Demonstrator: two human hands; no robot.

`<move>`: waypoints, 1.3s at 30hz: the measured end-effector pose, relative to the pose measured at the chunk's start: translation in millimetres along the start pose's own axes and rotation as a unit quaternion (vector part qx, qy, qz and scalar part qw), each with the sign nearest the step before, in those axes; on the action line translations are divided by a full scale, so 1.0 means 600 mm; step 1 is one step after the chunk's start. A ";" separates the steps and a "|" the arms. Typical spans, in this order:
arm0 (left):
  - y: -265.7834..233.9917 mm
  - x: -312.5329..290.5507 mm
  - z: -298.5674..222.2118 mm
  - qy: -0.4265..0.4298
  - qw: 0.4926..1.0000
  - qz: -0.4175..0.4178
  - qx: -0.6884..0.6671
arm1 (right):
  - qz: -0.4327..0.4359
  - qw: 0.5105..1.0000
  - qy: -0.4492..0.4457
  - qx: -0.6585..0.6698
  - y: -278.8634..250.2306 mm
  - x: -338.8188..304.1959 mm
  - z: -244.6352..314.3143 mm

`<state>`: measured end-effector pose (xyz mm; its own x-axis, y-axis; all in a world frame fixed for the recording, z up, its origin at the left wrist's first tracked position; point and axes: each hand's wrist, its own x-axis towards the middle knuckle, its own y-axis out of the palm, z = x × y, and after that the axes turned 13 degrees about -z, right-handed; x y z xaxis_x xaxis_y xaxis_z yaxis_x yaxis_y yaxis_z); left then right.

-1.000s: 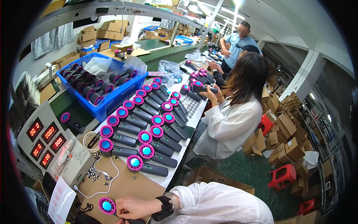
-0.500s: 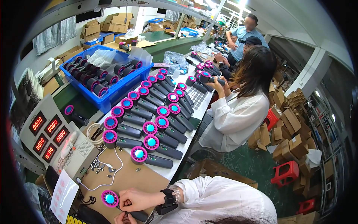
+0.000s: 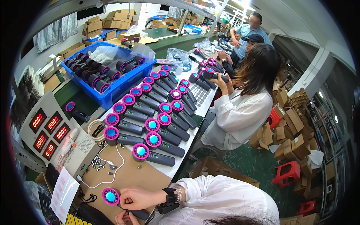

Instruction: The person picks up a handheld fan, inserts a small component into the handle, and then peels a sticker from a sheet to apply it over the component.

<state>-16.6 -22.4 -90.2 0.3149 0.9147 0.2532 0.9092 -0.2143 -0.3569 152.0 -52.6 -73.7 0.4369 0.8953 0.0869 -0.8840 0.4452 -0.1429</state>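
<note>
A handheld fan (image 3: pixel 111 197) with a magenta ring, a light blue centre and a dark grey handle lies low on the brown board. At the bottom edge, my left hand (image 3: pixel 125 218) has its fingers closed round the handle, partly cut off by the picture. My right hand (image 3: pixel 137 198) is pinched just above the same handle, next to the fan head; whatever sits between its fingertips is hidden. A black device (image 3: pixel 168 200) is strapped on my right wrist. Beyond, several like fans (image 3: pixel 140 153) lie in slanting rows on a white surface.
At the left stands a meter box (image 3: pixel 52 131) with red displays. A white cable (image 3: pixel 122 165) and small metal parts (image 3: pixel 98 164) lie on the brown board. A blue crate (image 3: pixel 107 99) holds more fans. A co-worker (image 3: pixel 240 112) in white handles a fan at the right.
The view has shifted slightly. My right hand stays pinched over the handle, and my left hand still grips the fan, with only small finger movements.
</note>
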 end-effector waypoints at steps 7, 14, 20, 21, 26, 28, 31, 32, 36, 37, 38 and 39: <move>0.002 0.002 0.006 -0.020 1.000 0.006 0.007 | -0.005 1.000 -0.007 -0.010 -0.001 0.003 -0.003; 0.000 -0.002 0.009 -0.032 0.999 0.008 0.013 | -0.001 1.000 -0.008 -0.015 -0.002 0.001 -0.001; 0.001 -0.002 0.012 -0.032 0.999 0.007 0.001 | 0.001 1.000 -0.004 -0.020 -0.001 0.002 -0.004; 0.001 -0.002 0.014 -0.032 0.999 0.007 0.001 | 0.001 1.000 -0.004 -0.020 -0.001 0.003 -0.006; 0.001 -0.002 0.023 -0.015 1.000 0.012 -0.001 | 0.000 1.000 0.004 -0.009 -0.002 0.006 -0.008; 0.001 -0.002 0.025 -0.012 1.000 0.012 -0.004 | 0.002 1.000 0.004 -0.002 -0.003 0.007 -0.007; 0.001 -0.003 0.027 -0.020 1.000 0.012 -0.009 | 0.002 1.000 0.012 -0.003 -0.003 0.008 -0.006; 0.001 -0.004 0.027 -0.023 1.000 0.012 -0.012 | 0.002 1.000 0.016 -0.003 -0.003 0.008 -0.005; 0.001 -0.003 0.022 -0.028 0.999 0.013 -0.014 | 0.000 1.000 0.007 -0.007 -0.001 0.008 -0.010; 0.001 -0.003 0.023 -0.028 0.999 0.012 -0.013 | 0.000 1.000 0.007 -0.007 -0.001 0.009 -0.010; 0.002 -0.003 0.025 -0.027 0.999 0.011 -0.014 | 0.000 1.000 0.008 -0.011 -0.002 0.009 -0.011; 0.002 -0.004 0.027 -0.027 0.999 0.010 -0.014 | 0.001 1.000 0.008 -0.015 -0.002 0.009 -0.011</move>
<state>-20.7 -19.5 -105.8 0.3188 0.9269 0.1980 0.9107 -0.2417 -0.3351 156.5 -48.1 -79.5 0.4388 0.8958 0.0707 -0.8793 0.4443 -0.1718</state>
